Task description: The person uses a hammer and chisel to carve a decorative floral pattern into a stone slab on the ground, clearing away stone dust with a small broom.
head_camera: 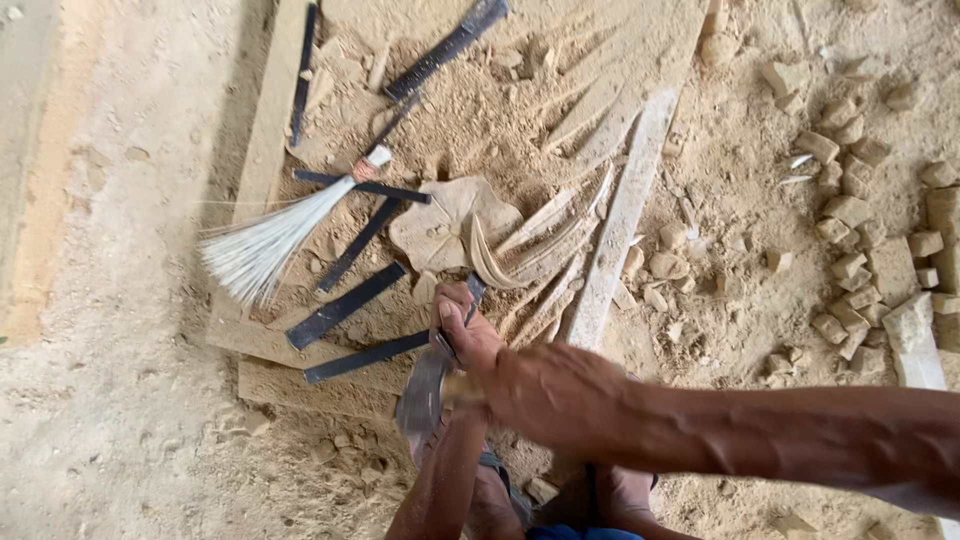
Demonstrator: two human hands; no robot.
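A pale sandstone slab (560, 120) lies on the ground, carved with a flower (445, 225) and long curved leaves (545, 240). My left hand (462, 330) grips a dark flat chisel (474, 291), its tip set at the edge of a curved leaf just below the flower. My right hand (545, 390) comes in from the right, blurred, holding a hammer with a grey metal head (423, 397) just behind the chisel's butt. Stone dust covers the carving.
Several dark flat chisels (345, 305) lie on the slab's left part, beside a pale bristle brush (265, 245). Another long chisel (445, 48) rests at the top. Several loose stone chunks (850, 240) are scattered on the sandy ground to the right. My feet (610, 500) are below.
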